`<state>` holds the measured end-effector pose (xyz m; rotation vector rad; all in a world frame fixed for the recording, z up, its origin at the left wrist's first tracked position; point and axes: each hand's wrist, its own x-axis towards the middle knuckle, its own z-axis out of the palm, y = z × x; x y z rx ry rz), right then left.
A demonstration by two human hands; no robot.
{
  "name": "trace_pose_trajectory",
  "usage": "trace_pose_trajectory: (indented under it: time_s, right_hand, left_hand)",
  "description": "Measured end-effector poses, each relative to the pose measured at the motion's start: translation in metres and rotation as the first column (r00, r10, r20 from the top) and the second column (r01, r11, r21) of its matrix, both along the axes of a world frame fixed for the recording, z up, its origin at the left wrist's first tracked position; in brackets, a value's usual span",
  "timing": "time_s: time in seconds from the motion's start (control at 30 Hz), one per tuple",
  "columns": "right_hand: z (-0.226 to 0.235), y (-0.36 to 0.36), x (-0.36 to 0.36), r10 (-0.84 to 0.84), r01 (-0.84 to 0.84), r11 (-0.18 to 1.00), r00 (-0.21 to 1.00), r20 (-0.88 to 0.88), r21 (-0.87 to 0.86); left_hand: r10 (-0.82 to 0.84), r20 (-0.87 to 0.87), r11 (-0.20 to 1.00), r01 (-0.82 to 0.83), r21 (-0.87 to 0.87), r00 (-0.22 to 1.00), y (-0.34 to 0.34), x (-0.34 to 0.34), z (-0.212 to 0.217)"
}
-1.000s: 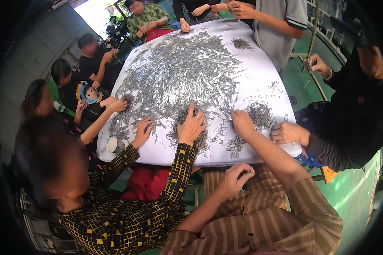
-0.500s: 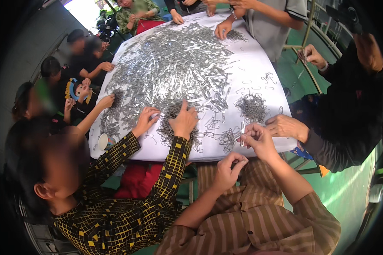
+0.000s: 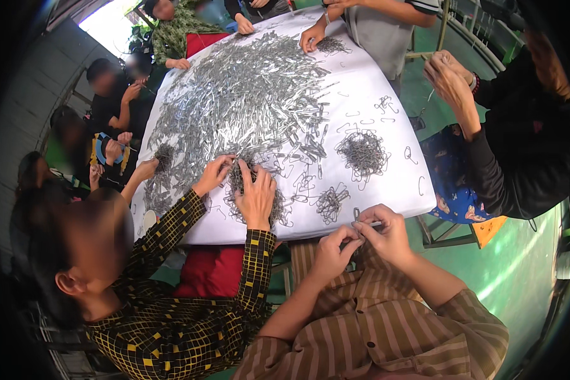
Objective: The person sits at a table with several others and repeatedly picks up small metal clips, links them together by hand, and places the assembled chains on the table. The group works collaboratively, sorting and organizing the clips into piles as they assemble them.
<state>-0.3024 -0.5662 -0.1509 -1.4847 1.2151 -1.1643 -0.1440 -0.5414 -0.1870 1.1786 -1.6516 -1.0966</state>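
- Since the earlier frames both of the wearer's hands have come back off the surface: the right hand point(image 3: 386, 234), which lay flat on the cloth a second ago, is now at the near edge, and the left hand point(image 3: 337, 248) has risen to meet it.
- Both hands are pinched together on a small metal wire clip point(image 3: 368, 223), held just over the near edge; the fingertips of the two hands almost touch.
- The surface point(image 3: 373, 142) is a table under a white cloth, standing on a green floor point(image 3: 525, 253) in a room with daylight at the far end.
- One big heap of metal clips point(image 3: 240, 101) covers the far and left part of the cloth. Three smaller piles show: one tangled pile point(image 3: 362, 152) at the right, one point(image 3: 331, 202) just ahead of the wearer's hands, one point(image 3: 331, 44) at the far edge.
- Loose single clips lie scattered on the bare cloth at the right.
- A neighbour in a yellow-checked sleeve point(image 3: 254, 266) presses two hands into clips just left of the wearer's hands.
- At least six other people sit round the edges.
- The bare cloth lies between the right pile and the right edge; the left and far sides are crowded with arms.
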Motion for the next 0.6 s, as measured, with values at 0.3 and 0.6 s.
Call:
trace_pose_trajectory:
  time_s: [0.3, 0.6]
  right_hand:
    - [-0.01, 0.012, -0.008, -0.088, 0.09, 0.992, 0.996, 0.032, -0.093]
    - [-0.004, 0.021, -0.015, -0.107, 0.099, 0.98, 0.994, -0.033, -0.171]
  left_hand:
    - [0.166, 0.124, 0.986, -0.162, -0.044, 0.978, -0.113, -0.006, -0.035]
    - [0.154, 0.258, 0.976, -0.105, -0.193, 0.954, -0.143, -0.049, -0.047]
